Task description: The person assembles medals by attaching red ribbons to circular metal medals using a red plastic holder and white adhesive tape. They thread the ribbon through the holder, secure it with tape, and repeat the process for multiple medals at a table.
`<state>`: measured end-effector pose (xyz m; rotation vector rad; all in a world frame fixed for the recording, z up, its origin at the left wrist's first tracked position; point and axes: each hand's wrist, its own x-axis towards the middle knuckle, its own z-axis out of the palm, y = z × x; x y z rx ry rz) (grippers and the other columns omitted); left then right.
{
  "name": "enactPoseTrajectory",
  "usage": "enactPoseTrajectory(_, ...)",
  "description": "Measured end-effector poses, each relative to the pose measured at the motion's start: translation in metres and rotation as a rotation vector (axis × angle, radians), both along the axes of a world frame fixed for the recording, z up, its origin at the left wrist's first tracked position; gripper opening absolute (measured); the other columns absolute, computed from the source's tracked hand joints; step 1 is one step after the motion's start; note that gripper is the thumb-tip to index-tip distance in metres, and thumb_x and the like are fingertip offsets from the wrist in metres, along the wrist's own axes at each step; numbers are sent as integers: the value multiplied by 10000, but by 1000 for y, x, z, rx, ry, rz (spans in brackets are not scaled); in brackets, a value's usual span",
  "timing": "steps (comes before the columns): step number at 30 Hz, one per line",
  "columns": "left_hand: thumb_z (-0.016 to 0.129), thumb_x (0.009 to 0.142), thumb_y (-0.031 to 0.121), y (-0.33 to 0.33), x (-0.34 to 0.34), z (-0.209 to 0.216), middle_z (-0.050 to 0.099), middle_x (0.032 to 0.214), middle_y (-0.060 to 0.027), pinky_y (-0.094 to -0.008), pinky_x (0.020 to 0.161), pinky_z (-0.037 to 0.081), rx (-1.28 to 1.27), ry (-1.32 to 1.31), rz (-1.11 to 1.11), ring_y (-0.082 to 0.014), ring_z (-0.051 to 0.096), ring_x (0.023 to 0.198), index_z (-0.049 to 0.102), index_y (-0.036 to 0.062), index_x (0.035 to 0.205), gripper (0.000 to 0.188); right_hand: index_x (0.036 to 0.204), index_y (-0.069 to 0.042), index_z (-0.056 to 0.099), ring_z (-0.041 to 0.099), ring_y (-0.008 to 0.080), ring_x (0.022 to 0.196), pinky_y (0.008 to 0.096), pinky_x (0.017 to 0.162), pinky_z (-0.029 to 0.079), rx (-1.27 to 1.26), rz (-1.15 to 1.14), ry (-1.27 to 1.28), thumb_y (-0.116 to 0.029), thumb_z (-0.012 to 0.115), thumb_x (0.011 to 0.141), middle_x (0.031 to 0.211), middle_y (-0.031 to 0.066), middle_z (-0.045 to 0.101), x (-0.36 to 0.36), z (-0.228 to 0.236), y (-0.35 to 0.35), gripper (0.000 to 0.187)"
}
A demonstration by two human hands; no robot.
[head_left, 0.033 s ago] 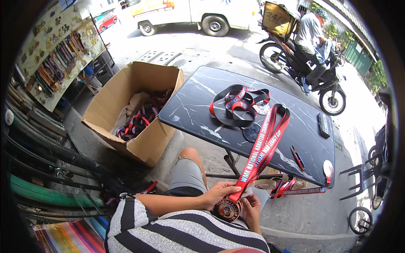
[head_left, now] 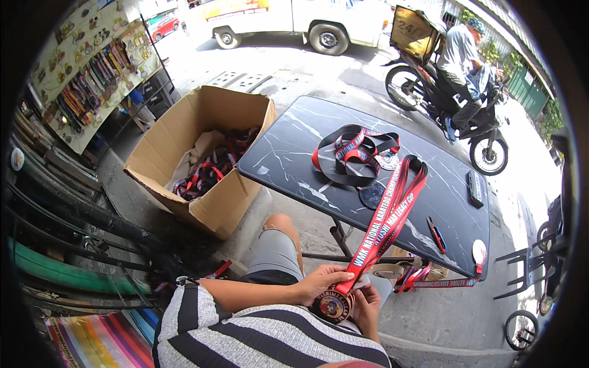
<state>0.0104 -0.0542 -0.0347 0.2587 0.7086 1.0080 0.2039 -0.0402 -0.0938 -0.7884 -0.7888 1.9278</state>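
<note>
My left hand (head_left: 323, 284) is closed on a red and black printed ribbon (head_left: 388, 214), just above a round bronze-coloured medal (head_left: 334, 306). The medal hangs in front of my striped shirt, and the ribbon's loop stretches up over the table. At the medal's right edge, the fingers of my right hand (head_left: 367, 308) are pinched together beside a small whitish piece; what they grip is mostly hidden. Farther back on the table lies another ribbon (head_left: 343, 178), loosely coiled, with a silver-coloured medal (head_left: 388, 161) next to it. A dark disc (head_left: 371, 196) lies nearer, partly under the held ribbon.
The black marble-patterned table (head_left: 288, 159) bears pliers (head_left: 437, 236), a black stapler-like object (head_left: 474, 189) and a white round medal (head_left: 479, 253) at its right end. A cardboard box (head_left: 227, 205) of ribbons stands left. Tape (head_left: 388, 272) shows below the edge. Beyond, a rider sits on a motorcycle (head_left: 451, 104).
The whole view has shifted a little, so the table and street sit farther right in it. Both hands keep their places at the medal and ribbon.
</note>
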Motion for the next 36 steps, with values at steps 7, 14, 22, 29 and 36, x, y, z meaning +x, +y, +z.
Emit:
enactPoseTrajectory(7,581,965,204,0,0,-2,688,1034,-107,-268,734,578,25,-18,-6,-133,695,823,581,-11,1239,349,1052,4,580,636,141,916,270,843,492,20,7,8,44,676,849,955,58,653,-1,-5,2,228)
enactPoseTrajectory(14,589,963,214,-1,-2,-4,701,953,-91,-264,705,564,29,-17,-45,-128,689,790,621,7,1189,308,1124,23,628,594,133,998,263,896,432,397,23,-423,48,700,794,1115,81,648,-6,-13,4,339)
enactPoseTrajectory(22,563,971,200,3,-2,6,658,1107,-102,-292,777,581,45,34,-40,-147,681,902,579,-6,1236,337,919,10,648,596,155,918,277,851,445,369,-47,-515,48,675,826,954,79,649,12,11,10,103)
enactPoseTrajectory(29,525,993,229,2,0,10,639,1135,-131,-302,781,585,72,93,-101,-160,670,948,529,13,1231,321,1080,25,638,564,129,963,250,851,425,399,27,-529,-11,522,953,1049,69,599,48,81,32,175)
enactPoseTrajectory(36,530,1008,229,-2,2,14,639,1115,-103,-275,901,504,180,136,-89,-112,606,1013,521,-4,1259,343,1167,3,595,563,82,943,231,809,453,294,292,-437,-100,561,976,997,42,597,7,118,41,220)
